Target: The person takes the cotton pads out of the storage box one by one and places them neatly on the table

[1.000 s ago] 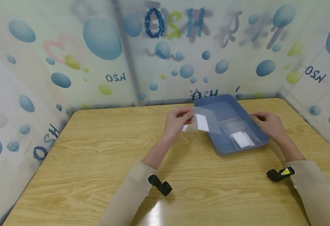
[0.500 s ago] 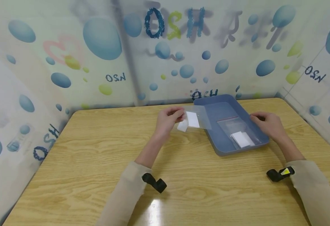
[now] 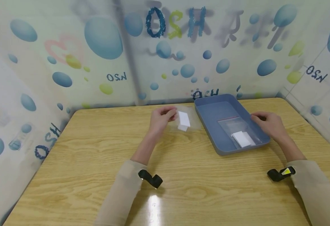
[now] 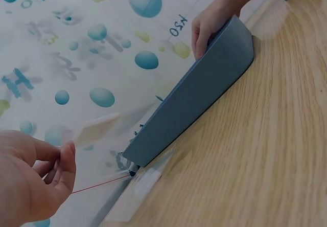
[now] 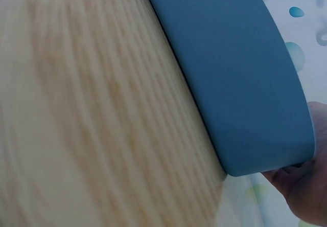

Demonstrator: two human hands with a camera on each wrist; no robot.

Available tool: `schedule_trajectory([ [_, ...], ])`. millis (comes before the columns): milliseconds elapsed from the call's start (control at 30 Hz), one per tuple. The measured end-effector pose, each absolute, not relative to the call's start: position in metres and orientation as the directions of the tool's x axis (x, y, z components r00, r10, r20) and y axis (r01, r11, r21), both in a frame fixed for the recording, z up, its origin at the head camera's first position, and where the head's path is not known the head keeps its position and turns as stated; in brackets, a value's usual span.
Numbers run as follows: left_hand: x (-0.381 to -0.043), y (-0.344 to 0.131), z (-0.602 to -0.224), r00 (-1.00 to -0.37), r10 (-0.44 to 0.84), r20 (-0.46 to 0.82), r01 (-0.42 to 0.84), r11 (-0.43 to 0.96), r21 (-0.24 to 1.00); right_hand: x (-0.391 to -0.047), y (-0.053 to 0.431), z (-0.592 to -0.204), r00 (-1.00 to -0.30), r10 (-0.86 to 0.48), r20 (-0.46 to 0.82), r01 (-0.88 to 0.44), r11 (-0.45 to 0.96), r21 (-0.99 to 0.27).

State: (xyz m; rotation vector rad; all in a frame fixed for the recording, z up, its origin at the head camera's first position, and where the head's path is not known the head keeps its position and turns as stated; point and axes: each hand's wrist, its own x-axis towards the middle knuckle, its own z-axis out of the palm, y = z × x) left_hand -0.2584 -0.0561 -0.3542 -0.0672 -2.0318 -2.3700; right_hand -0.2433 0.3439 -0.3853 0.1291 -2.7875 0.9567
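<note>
Left of the tray, my left hand [image 3: 159,118] pinches a clear plastic bag [image 4: 104,125] by its edge between thumb and fingers. A white card [image 3: 184,119] shows inside it. Beneath, another clear bag [image 4: 145,183] lies on the table, its white contents partly hidden by the held one in the head view. My right hand [image 3: 270,125] holds the right rim of a blue-grey tray [image 3: 218,114], thumb and fingers at the wall. Inside the tray lies a zip bag [image 3: 228,124] with a red seal line and several white cards [image 3: 241,139].
The wooden table [image 3: 111,141] reaches back to a wall [image 3: 142,62] printed with blue and green bubbles. The tray stands near the table's back edge, right of centre. Black wrist cameras [image 3: 150,179] sit on both sleeves.
My left hand has moved left with the clear bag, from over the tray's left edge to over the bag on the table. My right hand and the tray have stayed put.
</note>
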Motion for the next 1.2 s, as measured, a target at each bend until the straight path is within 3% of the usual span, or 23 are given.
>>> schedule_trajectory([
  [800, -0.277, -0.100, -0.355, -0.992, -0.110, -0.054, -0.030, -0.206, 0.978, -0.246, 0.345, -0.387, -0.977, -0.020, 0.210, -0.145, 0.789, -0.597],
  [1200, -0.280, -0.115, -0.359, -0.994, -0.097, -0.043, -0.025, -0.181, 0.983, -0.245, 0.345, -0.388, -0.978, -0.022, 0.209, -0.146, 0.786, -0.601],
])
